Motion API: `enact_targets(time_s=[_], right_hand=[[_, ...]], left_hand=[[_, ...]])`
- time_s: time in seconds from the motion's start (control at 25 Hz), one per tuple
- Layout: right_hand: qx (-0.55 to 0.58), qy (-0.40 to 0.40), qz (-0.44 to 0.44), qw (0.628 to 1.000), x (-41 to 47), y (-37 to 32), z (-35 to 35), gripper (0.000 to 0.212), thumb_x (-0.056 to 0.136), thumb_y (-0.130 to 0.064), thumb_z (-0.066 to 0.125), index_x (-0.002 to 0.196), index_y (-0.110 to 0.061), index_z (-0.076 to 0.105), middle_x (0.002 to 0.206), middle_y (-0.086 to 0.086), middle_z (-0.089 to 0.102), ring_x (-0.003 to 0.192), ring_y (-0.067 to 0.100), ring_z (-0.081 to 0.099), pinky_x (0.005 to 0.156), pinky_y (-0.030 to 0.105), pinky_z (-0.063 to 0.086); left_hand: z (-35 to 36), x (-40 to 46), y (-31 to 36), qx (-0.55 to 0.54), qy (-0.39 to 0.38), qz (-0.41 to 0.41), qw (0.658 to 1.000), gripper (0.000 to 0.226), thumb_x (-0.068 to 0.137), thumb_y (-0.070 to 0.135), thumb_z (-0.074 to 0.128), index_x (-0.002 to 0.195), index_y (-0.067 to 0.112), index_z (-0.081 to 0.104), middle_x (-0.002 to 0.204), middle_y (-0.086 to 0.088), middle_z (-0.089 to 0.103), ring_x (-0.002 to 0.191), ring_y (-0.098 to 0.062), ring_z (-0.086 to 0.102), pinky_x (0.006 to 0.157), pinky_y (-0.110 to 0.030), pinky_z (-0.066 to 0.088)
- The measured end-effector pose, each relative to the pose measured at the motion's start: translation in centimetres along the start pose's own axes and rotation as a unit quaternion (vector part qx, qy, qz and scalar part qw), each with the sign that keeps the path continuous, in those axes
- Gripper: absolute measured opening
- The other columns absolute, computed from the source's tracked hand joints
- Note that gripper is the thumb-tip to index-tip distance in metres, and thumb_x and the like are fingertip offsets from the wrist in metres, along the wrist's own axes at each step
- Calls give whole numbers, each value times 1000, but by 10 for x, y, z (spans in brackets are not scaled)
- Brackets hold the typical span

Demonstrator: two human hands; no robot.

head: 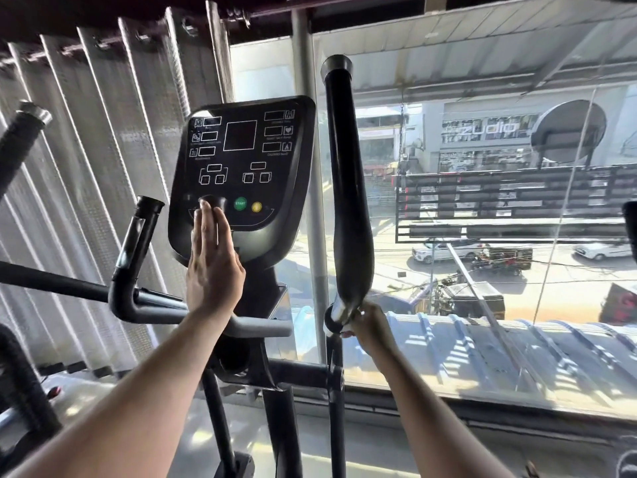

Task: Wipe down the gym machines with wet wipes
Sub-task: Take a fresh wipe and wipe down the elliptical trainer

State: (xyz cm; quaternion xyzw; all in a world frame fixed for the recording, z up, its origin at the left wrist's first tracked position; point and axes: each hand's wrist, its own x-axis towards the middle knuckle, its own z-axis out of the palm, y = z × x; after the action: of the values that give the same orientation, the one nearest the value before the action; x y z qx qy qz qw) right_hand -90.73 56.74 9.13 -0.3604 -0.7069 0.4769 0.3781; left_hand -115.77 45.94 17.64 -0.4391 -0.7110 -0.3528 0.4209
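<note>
Console (241,174) ahead of me, centre; my left hand (212,267) flat on its lower edge. Upright handle (348,188) right of console; my right hand (370,327) grips its base. Window (482,201) behind.

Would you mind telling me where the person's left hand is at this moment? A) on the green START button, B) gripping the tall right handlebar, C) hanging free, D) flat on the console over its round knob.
D: the left hand lies with straight fingers on the console, covering the round knob.
</note>
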Motion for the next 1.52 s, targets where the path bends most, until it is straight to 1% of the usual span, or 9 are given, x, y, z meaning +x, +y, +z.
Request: enact_targets(time_s=[0.36,0.6,0.68,0.76,0.88,1.12,1.28,1.44,1.52], right_hand=[[225,97,4,970,-62,-51,-2,33,92,11,47,97,-7,75,83,14,77,72,28,74,68,40,64],[121,117,-127,977,-107,-127,-51,24,91,-7,57,84,-17,77,72,8,74,67,30,73,69,55,62],[79,146,-213,963,-115,-150,-65,19,93,-14,60,96,-19,78,77,3,73,69,17,73,66,40,62],[-63,175,-362,913,-112,-175,-79,22,96,-15,60,111,-17,76,94,1,72,85,8,70,69,19,55],[-299,138,-505,798,-67,-219,-92,22,102,-7,59,119,-7,71,105,6,63,94,17,66,82,26,55],[-649,-20,-459,606,-67,-228,-76,19,85,2,59,92,-15,60,97,2,46,95,22,50,67,38,57],[-687,-105,-462,552,-127,-203,-65,26,78,-3,66,101,-14,68,99,2,56,93,20,57,61,27,56],[-648,-115,-457,599,-102,-233,-70,17,88,-2,67,98,-16,64,99,0,50,94,20,50,64,36,55],[-668,-84,-490,553,-63,-269,-75,17,88,-1,68,89,-17,63,95,0,51,91,21,51,73,35,53]], left_hand=[[-2,1,1,-14,-5,-8,1000,70,97,-10,45,161,-2,18,170,-22,12,158,-36,14,129,-36,10],[-7,1,4,-19,-12,7,1000,75,91,-16,46,160,-4,18,169,-25,12,157,-38,14,129,-42,16],[-7,1,2,-27,-20,9,999,81,89,-16,50,161,-2,15,170,-24,8,158,-36,11,129,-45,17],[-4,0,0,-40,-26,-1,999,91,84,-18,53,163,1,11,171,-20,4,159,-32,5,129,-47,16],[-1,2,0,-55,-44,-15,997,101,82,-21,51,164,8,1,173,-14,-4,160,-27,-3,129,-47,15],[-10,-1,1,-85,-80,-10,993,97,83,-20,46,164,5,-2,172,-15,-10,159,-28,-9,129,-47,12],[-18,-1,-1,-107,-93,0,990,88,86,-13,44,162,0,2,171,-18,-11,159,-29,-11,129,-50,7],[-10,40,-19,-131,-76,33,988,73,105,14,42,163,2,-1,171,-15,-14,159,-23,-14,129,-38,-8],[-4,55,-22,-160,-75,14,984,75,105,16,42,163,4,-4,171,-13,-16,158,-21,-16,129,-36,-9]])
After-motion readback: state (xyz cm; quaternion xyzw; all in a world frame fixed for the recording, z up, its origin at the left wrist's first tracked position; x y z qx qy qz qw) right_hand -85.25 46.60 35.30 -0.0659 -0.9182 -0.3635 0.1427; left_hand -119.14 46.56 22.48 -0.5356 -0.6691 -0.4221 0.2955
